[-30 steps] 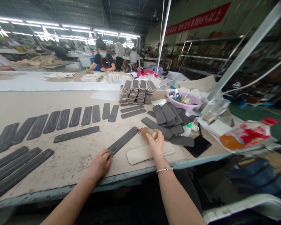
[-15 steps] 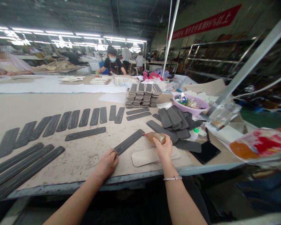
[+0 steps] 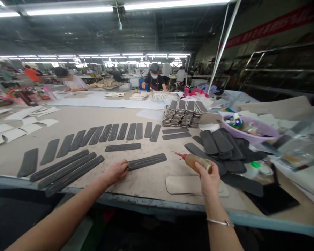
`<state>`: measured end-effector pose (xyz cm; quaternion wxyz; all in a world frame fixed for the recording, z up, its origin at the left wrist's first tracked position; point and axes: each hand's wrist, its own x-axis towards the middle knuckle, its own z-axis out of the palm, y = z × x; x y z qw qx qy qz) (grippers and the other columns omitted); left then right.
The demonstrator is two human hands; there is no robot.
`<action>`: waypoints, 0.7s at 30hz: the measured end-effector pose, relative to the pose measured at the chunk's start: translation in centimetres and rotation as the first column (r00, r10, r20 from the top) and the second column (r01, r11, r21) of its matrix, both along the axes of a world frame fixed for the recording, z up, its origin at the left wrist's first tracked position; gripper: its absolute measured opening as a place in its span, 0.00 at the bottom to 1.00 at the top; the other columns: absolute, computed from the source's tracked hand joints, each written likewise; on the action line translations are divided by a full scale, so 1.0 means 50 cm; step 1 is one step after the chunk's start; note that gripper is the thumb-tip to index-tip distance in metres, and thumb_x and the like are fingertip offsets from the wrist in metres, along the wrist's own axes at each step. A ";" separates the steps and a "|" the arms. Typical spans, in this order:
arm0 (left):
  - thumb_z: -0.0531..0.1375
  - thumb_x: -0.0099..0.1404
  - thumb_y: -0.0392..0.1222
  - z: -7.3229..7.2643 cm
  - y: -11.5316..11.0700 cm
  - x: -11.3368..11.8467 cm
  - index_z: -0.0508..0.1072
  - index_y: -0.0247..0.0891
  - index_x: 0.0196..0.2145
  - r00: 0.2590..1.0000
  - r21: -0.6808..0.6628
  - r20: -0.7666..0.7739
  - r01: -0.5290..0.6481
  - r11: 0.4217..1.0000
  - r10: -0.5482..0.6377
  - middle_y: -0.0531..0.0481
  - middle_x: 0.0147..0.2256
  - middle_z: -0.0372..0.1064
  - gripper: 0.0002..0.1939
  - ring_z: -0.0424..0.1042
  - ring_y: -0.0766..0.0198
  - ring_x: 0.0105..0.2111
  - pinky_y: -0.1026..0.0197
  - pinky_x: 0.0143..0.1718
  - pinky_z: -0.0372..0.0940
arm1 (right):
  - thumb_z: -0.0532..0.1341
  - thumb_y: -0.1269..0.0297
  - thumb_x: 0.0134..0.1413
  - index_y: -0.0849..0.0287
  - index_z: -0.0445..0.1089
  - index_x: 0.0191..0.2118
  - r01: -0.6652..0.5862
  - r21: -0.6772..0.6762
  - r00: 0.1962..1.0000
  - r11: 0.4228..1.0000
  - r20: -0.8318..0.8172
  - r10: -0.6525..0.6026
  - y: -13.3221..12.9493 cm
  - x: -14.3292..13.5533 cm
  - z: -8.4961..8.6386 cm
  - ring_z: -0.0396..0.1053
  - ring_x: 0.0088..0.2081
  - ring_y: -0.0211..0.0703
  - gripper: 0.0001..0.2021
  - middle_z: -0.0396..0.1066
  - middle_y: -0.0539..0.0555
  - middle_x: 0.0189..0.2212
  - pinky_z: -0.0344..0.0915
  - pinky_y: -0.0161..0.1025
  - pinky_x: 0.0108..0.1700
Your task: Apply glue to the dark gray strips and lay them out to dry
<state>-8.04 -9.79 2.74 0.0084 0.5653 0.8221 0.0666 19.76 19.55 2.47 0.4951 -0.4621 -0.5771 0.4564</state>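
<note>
My left hand (image 3: 117, 173) pinches the near left end of a dark grey strip (image 3: 148, 161) that lies on the table and bears thin shiny lines. In my right hand (image 3: 209, 176) is a squeeze bottle (image 3: 195, 162) of brownish liquid, its red nozzle pointing left. The nozzle is to the right of the strip, apart from it. Below the bottle lie beige panels (image 3: 183, 184). Another dark strip (image 3: 122, 147) lies beyond my left hand, and a row of short dark pieces (image 3: 103, 133) curves across the table.
Three long dark strips (image 3: 68, 170) lie at left. Stacked pads (image 3: 184, 113) stand at the back. To the right are a pile of dark pieces (image 3: 222, 144), a purple basin (image 3: 248, 134) and a green-capped container (image 3: 252, 169). A co-worker (image 3: 154, 80) is across the table.
The bottle's nozzle has come away from the strip's far end, moving right. The strip lies flatter across, still under my left fingers. My view has swung left, showing more of the table.
</note>
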 end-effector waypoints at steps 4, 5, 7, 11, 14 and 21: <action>0.47 0.63 0.37 0.014 -0.069 -0.114 0.69 0.36 0.33 1.000 -0.031 -0.011 -0.016 0.999 0.016 0.44 0.38 0.64 0.11 0.68 0.62 0.36 0.59 0.43 0.63 | 0.67 0.51 0.35 0.58 0.68 0.44 -0.036 0.008 0.999 0.999 -0.026 0.036 -0.012 -0.010 0.005 0.66 0.31 0.43 0.28 0.69 0.51 0.33 0.63 0.37 0.32; 0.47 0.62 0.36 0.016 -0.080 -0.135 0.69 0.35 0.33 0.999 -0.049 -0.017 -0.029 0.998 0.028 0.44 0.37 0.64 0.11 0.68 0.62 0.35 0.59 0.42 0.63 | 0.67 0.51 0.35 0.58 0.68 0.44 -0.044 0.011 0.999 0.999 -0.028 0.044 -0.015 -0.013 0.006 0.66 0.31 0.43 0.27 0.69 0.51 0.32 0.63 0.37 0.32; 0.48 0.61 0.36 0.018 -0.093 -0.165 0.68 0.35 0.32 0.998 -0.091 -0.034 -0.055 0.994 0.052 0.44 0.37 0.64 0.10 0.68 0.61 0.35 0.59 0.42 0.63 | 0.67 0.51 0.35 0.58 0.67 0.44 -0.059 0.013 0.998 0.998 -0.029 0.059 -0.020 -0.017 0.006 0.66 0.30 0.42 0.27 0.69 0.51 0.32 0.63 0.36 0.31; 0.50 0.58 0.34 0.018 -0.092 -0.193 0.68 0.35 0.30 0.991 -0.142 -0.061 -0.130 0.981 0.122 0.43 0.36 0.64 0.08 0.68 0.61 0.36 0.60 0.42 0.63 | 0.67 0.50 0.34 0.58 0.67 0.44 -0.075 0.012 0.997 0.997 -0.027 0.076 -0.026 -0.022 0.004 0.66 0.30 0.42 0.28 0.69 0.50 0.32 0.63 0.36 0.31; 0.51 0.57 0.33 0.017 -0.084 -0.198 0.68 0.35 0.30 0.980 -0.153 -0.087 -0.191 0.970 0.180 0.43 0.35 0.65 0.07 0.69 0.59 0.36 0.59 0.41 0.63 | 0.67 0.51 0.34 0.58 0.67 0.44 -0.086 0.005 0.996 0.996 -0.027 0.086 -0.024 -0.022 0.001 0.65 0.29 0.41 0.28 0.69 0.51 0.33 0.63 0.36 0.30; 0.49 0.59 0.34 0.018 -0.069 -0.166 0.66 0.34 0.44 0.868 -0.099 -0.256 -0.461 0.882 0.425 0.40 0.38 0.67 0.15 0.70 0.52 0.38 0.54 0.37 0.63 | 0.67 0.50 0.36 0.57 0.67 0.45 -0.084 0.001 0.996 0.996 -0.034 0.084 -0.014 -0.028 -0.004 0.65 0.27 0.40 0.28 0.69 0.50 0.33 0.62 0.34 0.27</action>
